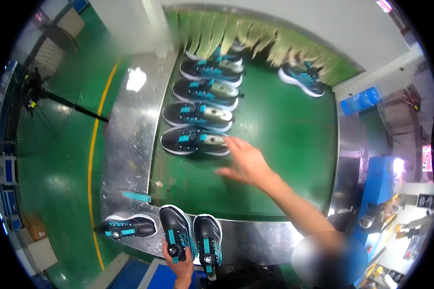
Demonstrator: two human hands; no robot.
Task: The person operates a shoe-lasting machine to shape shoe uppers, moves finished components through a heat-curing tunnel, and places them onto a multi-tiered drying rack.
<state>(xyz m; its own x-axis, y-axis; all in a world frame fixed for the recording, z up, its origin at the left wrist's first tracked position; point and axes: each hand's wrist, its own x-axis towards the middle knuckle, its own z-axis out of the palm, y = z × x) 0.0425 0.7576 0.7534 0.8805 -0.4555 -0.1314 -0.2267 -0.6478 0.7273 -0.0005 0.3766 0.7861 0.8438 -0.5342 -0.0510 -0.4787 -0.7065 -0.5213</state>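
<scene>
My left hand (180, 270) grips a black and teal sneaker (172, 221) by its heel end, at the metal front edge. Beside it on the right stands another sneaker (208, 236), toe away from me. A third sneaker (139, 227) lies sideways to the left. Over the green surface (275, 188) my right hand (250, 164) reaches out, thumb and fingers apart. Its fingertips are at the heel of the nearest sneaker (193, 140) in a row; whether they touch cannot be told. Several similar sneakers (197, 114) line up behind it, the farthest partly under hanging strips.
Green strips (217, 31) hang across the far opening. One sneaker (301, 79) sits at the far right. A teal strip (137, 196) lies on the metal border (125, 139). On the right are a blue bottle (360, 100) and a blue box (378, 180); a fan (33, 98) stands left.
</scene>
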